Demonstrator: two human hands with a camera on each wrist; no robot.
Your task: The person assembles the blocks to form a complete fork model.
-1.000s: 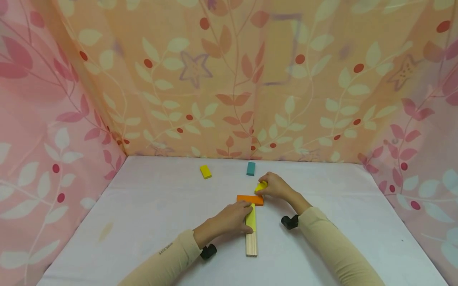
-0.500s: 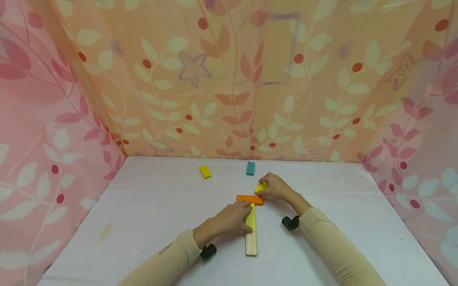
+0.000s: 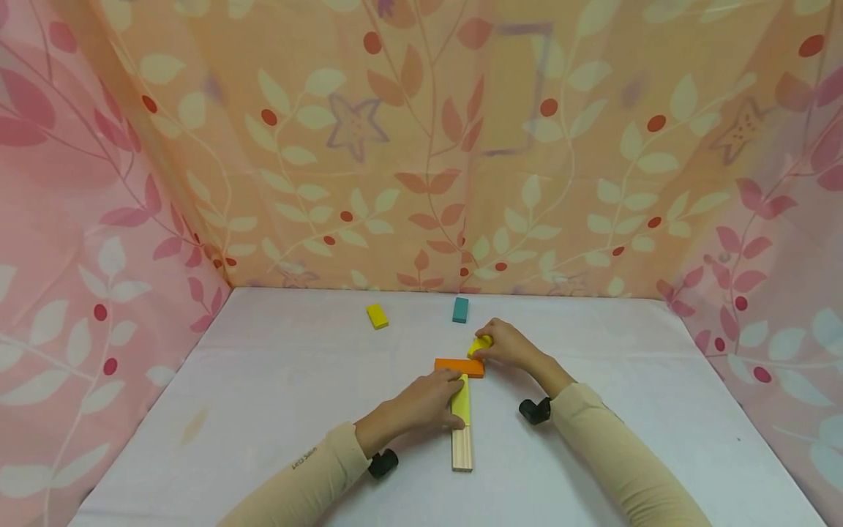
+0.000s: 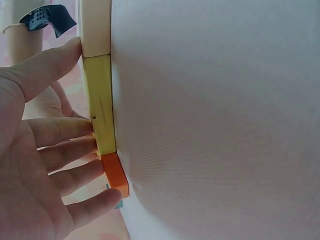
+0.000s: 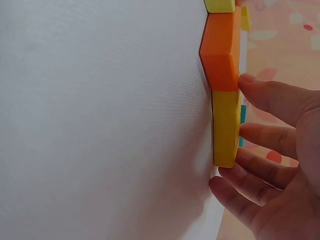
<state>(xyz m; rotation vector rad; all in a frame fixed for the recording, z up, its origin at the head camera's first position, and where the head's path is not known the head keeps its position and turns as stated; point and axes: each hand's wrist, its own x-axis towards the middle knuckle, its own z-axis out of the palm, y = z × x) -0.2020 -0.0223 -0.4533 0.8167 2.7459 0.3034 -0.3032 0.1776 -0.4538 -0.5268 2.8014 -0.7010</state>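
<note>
A plain wooden block (image 3: pixel 462 452), a pale yellow block (image 3: pixel 463 404) and an orange block (image 3: pixel 459 367) lie end to end, the orange one set crosswise at the far end. Against the orange block's far right sits a yellow block (image 5: pixel 225 130). My left hand (image 3: pixel 423 405) rests along the row with fingers spread, thumb near the joint of the wooden and pale yellow blocks, fingertips reaching the orange one. My right hand (image 3: pixel 506 344) holds the yellow block between thumb and fingers; in the right wrist view its thumb is near the orange joint.
Farther back on the white tabletop (image 3: pixel 290 366) lie another yellow block (image 3: pixel 377 316) and a teal block (image 3: pixel 460 310). Patterned cloth (image 3: pixel 421 146) hangs behind and at both sides. A black device (image 3: pixel 383 464) is worn at each wrist.
</note>
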